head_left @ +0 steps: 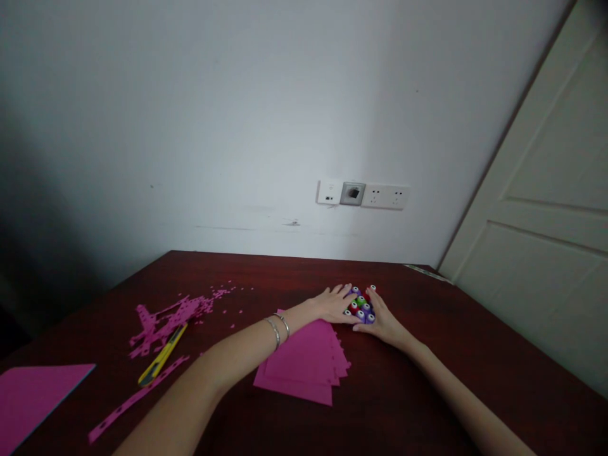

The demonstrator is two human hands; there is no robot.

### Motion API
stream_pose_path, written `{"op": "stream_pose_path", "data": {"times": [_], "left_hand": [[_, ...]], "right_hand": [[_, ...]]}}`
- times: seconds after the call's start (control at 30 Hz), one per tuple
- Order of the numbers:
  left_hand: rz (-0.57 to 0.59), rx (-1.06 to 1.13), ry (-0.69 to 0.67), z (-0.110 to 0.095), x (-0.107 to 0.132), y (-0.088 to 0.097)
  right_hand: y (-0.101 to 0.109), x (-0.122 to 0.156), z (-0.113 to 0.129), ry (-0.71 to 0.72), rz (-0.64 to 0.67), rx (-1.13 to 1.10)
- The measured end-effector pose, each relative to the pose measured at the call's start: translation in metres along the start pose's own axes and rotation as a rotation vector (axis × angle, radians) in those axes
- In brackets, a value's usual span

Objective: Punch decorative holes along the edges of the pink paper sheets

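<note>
A tight cluster of small paper punches [360,302], purple, green and red with round white tops, stands on the dark red table. From the left, my left hand [335,305] reaches against the cluster with its fingers spread and stretched out. On the other side my right hand [382,322] curves round the cluster, thumb and fingers apart. Both hands touch the outer punches, and parts of the group are hidden behind the fingers. Under my left forearm lies a fanned stack of pink paper sheets [304,361], their right edges notched.
Pink paper scraps [190,308] are strewn on the left, with a yellow utility knife [163,356] beside them. A pink strip with holes [137,398] lies closer. Another pink sheet [38,399] sits at the left edge. Wall sockets [386,197] are behind the table.
</note>
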State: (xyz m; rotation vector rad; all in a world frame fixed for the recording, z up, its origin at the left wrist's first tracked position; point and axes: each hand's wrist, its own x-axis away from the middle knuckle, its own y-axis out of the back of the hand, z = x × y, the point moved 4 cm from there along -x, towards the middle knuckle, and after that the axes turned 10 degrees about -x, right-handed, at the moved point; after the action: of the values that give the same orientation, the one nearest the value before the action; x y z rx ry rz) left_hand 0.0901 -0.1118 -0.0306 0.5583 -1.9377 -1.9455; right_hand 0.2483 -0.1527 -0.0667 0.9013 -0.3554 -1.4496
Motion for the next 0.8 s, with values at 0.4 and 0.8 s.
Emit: {"op": "stream_pose_path", "data": {"times": [0.4, 0.8], "left_hand": [[-0.009, -0.014, 0.170, 0.067, 0.020, 0.003], [-0.025, -0.003, 0.379, 0.139, 0.053, 0.011]], "right_hand": [[-0.042, -0.079, 0.012, 0.099, 0.070, -0.046], [-0.097, -0.155, 0.033, 0.135, 0.094, -0.103]]}}
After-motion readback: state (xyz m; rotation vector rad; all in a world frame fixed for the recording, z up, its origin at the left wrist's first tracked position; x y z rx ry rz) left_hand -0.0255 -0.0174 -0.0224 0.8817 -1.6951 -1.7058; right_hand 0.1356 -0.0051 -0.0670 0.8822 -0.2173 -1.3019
